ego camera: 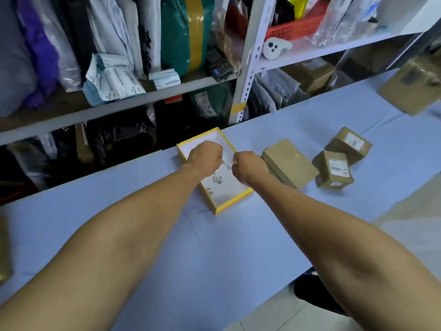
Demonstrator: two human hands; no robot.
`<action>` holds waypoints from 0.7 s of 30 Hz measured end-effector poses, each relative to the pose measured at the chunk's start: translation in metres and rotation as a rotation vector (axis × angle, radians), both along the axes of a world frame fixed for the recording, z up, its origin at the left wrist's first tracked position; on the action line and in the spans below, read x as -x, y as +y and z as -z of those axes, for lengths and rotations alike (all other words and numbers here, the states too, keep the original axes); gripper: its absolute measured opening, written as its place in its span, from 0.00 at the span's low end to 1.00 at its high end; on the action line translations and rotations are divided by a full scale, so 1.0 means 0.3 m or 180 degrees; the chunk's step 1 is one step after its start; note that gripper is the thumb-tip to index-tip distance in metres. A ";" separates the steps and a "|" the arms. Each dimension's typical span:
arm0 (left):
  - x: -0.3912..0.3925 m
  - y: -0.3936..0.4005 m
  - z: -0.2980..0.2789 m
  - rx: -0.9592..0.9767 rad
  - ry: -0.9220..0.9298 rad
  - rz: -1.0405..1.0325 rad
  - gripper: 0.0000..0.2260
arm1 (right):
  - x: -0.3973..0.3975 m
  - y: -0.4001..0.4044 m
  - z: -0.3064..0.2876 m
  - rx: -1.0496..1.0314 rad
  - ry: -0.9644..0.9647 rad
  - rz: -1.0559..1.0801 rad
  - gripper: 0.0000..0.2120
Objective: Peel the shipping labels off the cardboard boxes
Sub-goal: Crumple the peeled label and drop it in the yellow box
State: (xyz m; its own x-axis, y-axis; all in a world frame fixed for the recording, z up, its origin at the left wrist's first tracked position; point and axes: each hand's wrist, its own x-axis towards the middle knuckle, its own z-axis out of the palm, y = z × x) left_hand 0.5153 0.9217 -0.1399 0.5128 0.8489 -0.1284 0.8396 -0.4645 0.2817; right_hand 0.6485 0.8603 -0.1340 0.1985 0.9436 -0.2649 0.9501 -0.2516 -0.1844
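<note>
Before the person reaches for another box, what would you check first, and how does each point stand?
1. Both hands free: not ok; left hand and right hand have curled fingers over the tray.
2. Scrap dropped in tray: cannot tell.
3. Labelled boxes left: ok; near box and far box carry labels.
4. Plain box peeled: ok; no label shows.
5. Reach path: ok; bare table.

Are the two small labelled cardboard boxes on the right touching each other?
Cannot tell. In the head view the nearer labelled box and the farther labelled box overlap at their edges, so neither contact nor gap shows.
</note>
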 end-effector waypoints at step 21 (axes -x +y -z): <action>0.105 -0.105 -0.008 0.0152 0.0121 0.0117 0.23 | 0.087 -0.040 -0.021 -0.0093 -0.0053 -0.0114 0.15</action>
State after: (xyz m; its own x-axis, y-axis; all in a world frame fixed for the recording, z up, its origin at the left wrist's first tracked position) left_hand 0.4839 0.8903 -0.1375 0.5375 0.8220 -0.1882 0.8327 -0.4821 0.2725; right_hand 0.6222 0.8485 -0.1278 0.1685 0.9575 -0.2341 0.9614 -0.2121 -0.1754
